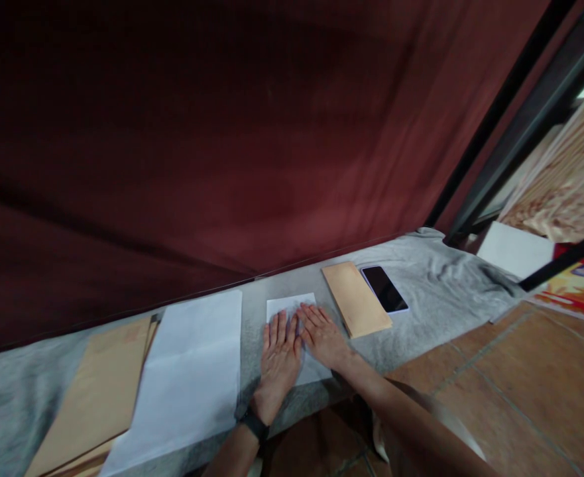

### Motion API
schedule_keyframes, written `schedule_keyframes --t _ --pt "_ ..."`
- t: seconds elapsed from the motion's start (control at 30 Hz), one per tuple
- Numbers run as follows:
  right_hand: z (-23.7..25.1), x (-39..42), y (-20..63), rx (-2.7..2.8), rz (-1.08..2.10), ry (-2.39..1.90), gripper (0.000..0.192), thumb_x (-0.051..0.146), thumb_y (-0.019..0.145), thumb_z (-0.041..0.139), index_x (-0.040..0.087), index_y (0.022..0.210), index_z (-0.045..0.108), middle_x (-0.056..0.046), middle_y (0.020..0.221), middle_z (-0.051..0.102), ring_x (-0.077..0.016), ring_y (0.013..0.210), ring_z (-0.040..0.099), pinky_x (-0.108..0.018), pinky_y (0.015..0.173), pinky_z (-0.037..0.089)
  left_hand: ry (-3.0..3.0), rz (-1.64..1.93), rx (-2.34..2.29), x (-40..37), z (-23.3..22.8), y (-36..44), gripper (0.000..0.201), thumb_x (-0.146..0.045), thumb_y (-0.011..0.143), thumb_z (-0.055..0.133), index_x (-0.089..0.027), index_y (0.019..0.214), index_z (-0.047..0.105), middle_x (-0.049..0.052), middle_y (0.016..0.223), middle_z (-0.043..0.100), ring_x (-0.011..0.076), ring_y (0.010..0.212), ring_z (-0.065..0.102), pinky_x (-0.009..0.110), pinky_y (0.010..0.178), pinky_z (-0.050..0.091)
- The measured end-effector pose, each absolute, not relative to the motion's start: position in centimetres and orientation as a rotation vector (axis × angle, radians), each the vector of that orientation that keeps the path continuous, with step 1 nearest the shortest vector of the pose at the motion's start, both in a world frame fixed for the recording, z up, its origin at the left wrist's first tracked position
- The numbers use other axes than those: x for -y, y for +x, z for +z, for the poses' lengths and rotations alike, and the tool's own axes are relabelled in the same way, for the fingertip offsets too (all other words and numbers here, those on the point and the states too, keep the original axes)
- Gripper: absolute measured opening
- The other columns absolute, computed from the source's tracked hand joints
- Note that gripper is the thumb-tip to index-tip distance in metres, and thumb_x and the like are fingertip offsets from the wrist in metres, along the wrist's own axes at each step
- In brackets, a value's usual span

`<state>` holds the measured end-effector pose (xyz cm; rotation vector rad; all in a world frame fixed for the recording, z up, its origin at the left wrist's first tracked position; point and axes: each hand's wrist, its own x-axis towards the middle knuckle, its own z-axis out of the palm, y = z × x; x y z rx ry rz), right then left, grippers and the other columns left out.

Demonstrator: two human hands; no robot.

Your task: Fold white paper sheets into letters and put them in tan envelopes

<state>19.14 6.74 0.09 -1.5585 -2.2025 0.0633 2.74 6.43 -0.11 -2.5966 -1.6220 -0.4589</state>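
Note:
A small white sheet of paper, perhaps folded, lies on the grey cloth between my forearms. My left hand rests flat on its left side, fingers stretched away from me, a dark watch on the wrist. On its right side my right hand presses flat, fingers slanting up to the left. The fingertips of both hands come together near the sheet's upper middle. My hands cover much of the paper, so its folds cannot be made out.
Large white sheets lie left of my hands, beside brown envelopes. To the right are smaller tan envelopes and a phone. A dark red curtain hangs behind the grey cloth; tiled floor lies right.

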Motion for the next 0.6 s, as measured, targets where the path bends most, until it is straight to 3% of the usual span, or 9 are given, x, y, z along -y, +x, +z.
schedule_keyframes --t 0.13,0.6 --pt "-0.1 -6.8 18.8 2.213 0.067 -1.562 0.049 0.036 0.106 0.033 0.017 0.149 0.045 -0.008 0.155 0.043 -0.0217 0.144 0.040 -0.042 0.120 0.028 -2.688 -0.417 1.478 -6.5 -0.4 2.5 0.056 -0.019 0.097 0.030 -0.015 0.151 0.040 0.009 0.160 0.035 0.0250 0.151 0.026 0.051 0.123 0.026" --pt "-1.2 -9.1 19.0 1.949 -0.099 -1.835 0.053 0.035 0.102 0.042 0.008 0.147 0.046 -0.016 0.152 0.046 -0.0279 0.142 0.042 -0.046 0.118 0.033 -2.449 -0.443 1.588 -6.7 -0.5 3.0 0.057 -0.031 0.099 0.034 -0.005 0.150 0.040 0.020 0.157 0.037 0.0299 0.149 0.030 0.053 0.119 0.030"
